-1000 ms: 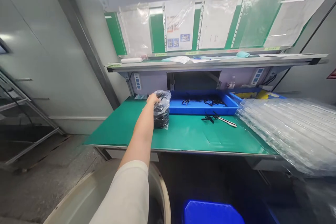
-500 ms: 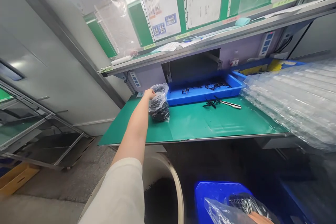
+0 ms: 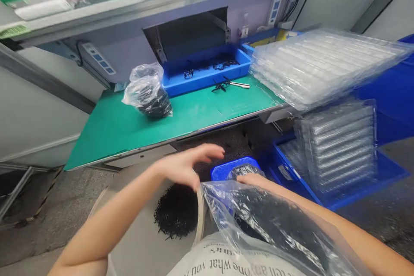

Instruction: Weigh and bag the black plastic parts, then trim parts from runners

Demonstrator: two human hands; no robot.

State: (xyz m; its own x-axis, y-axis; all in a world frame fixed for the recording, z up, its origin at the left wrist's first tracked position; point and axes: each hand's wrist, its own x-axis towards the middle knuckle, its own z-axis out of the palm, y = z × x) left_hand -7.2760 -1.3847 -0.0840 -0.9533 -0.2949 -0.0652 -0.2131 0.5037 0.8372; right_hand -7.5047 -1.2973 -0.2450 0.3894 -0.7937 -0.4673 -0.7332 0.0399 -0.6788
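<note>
My left hand is open, thumb and fingers spread, over the rim of a round cream bin with small black parts at its bottom. Nothing is in that hand. My right hand grips a clear plastic bag of black parts, held against my shirt front; some fingertips are hidden. Just beyond it is a blue plastic stool or crate top. Another clear bag of black parts stands on the green bench, apart from both hands.
A shallow blue tray holds scattered black parts. A white-handled tool lies in front of it. Stacked clear blister trays overhang the bench's right end. More clear trays stand in a blue crate on the right.
My left hand has let go of the bag on the bench and drawn back over the bin. My right hand and its bag have come further into view, and the camera has turned down and right.
</note>
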